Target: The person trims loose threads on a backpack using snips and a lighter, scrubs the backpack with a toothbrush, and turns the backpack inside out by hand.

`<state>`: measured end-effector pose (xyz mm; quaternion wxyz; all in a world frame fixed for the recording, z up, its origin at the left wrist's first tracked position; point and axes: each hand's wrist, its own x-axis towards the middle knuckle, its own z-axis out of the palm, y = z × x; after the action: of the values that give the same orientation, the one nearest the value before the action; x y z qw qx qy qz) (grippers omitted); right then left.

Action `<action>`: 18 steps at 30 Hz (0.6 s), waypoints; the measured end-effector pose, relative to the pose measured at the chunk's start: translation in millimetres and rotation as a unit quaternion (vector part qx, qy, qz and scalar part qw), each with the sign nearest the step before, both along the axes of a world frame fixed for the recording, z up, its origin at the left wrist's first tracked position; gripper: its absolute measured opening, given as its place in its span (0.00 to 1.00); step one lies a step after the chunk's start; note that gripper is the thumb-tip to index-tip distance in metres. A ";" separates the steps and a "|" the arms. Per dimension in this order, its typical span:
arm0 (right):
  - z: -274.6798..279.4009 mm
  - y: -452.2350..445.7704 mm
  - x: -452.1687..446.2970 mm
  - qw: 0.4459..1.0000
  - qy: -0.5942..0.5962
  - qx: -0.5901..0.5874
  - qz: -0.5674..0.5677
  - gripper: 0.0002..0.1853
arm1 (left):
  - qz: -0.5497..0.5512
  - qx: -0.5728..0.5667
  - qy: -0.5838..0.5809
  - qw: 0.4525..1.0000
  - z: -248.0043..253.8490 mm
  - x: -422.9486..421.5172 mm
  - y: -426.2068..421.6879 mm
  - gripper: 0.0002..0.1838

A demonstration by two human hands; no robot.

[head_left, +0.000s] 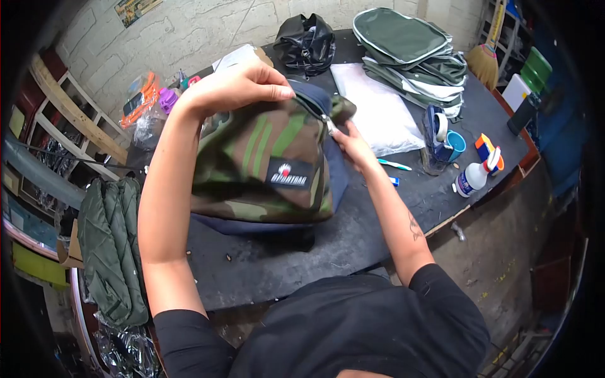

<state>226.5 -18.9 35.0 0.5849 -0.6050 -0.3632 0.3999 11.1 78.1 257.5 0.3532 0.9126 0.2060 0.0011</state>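
Note:
A camouflage backpack (236, 160) with dark blue sides and a black logo patch (290, 174) stands on the dark table in front of me. My left hand (261, 82) reaches over its top, fingers closed on the fabric edge beside the zipper (309, 104). A dark gap shows along that zipper. At its right end, my right hand (356, 145) pinches the metal zipper pull (329, 125); some of the fingers are hidden behind the bag. Close to my right hand lie a toothbrush (395, 164) and a white plastic-wrapped packet (381, 107).
Dark green folded bags (403, 41) and a black bag (305, 44) sit at the back. To the right are a blue cup (455, 143), a spray bottle (471, 179) and an orange-blue box (484, 148). Green quilted fabric (110, 252) hangs at left, below a purple bottle (167, 99).

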 end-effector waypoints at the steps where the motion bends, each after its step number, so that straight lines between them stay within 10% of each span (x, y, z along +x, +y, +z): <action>1: 15.1 3.5 3.9 0.999 -0.020 -0.022 0.011 0.27 | 0.007 0.005 -0.006 1.000 -4.3 2.6 5.9 0.17; 9: 36.4 -61.9 -51.5 0.905 -0.383 0.183 0.008 0.33 | 0.228 -0.214 0.137 0.940 -78.0 -31.5 62.9 0.25; 13: -17.7 -78.2 -75.4 0.927 -0.373 0.016 -0.028 0.36 | 0.295 -0.250 0.134 0.912 -106.6 -56.5 96.4 0.27; 16: -30.6 -77.3 -76.4 0.981 0.115 -0.143 0.070 0.38 | 0.175 -0.395 -0.044 0.901 -89.9 -63.8 89.4 0.26; 18: -26.0 -54.7 -58.9 0.975 0.216 0.055 -0.007 0.34 | 0.108 -0.463 -0.129 0.870 -80.9 -70.0 72.9 0.26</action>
<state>167.6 -73.6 9.1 0.6847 -0.4741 -0.2454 0.4962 -58.9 150.9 176.6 0.7564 0.6083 0.2328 0.0611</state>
